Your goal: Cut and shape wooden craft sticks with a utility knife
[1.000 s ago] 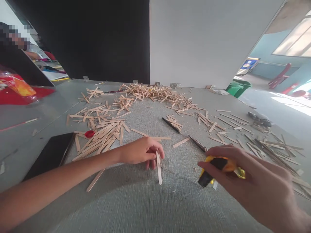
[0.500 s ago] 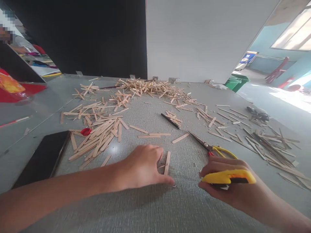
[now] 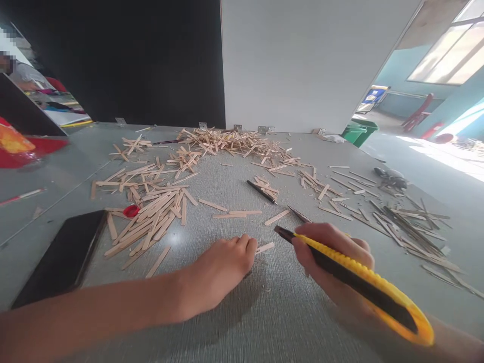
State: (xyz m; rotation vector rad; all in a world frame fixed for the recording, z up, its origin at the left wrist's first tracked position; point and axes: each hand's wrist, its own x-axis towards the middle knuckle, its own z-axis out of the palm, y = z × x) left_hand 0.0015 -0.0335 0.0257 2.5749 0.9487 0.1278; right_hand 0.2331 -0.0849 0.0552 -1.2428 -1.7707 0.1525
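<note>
My left hand is closed on a small wooden craft stick, whose pale end pokes out past the fingers to the right. In my right hand is a yellow and black utility knife, its tip pointing up and left, apart from the stick. Behind that hand lies a pair of scissors, mostly hidden, with the blades showing. A black pen rests beyond the hands, beside a few short stick pieces. Loose craft sticks lie just past my left hand.
A heap of craft sticks lies at the back, with another pile to the left. At the left stand a phone and a red cap. Thin cut strips are scattered at the right. Upright black and white panels close off the back.
My left hand has closed on the craft stick, which has turned from nearly upright to slanting right. My right hand has turned the utility knife so its tip points toward the stick.
</note>
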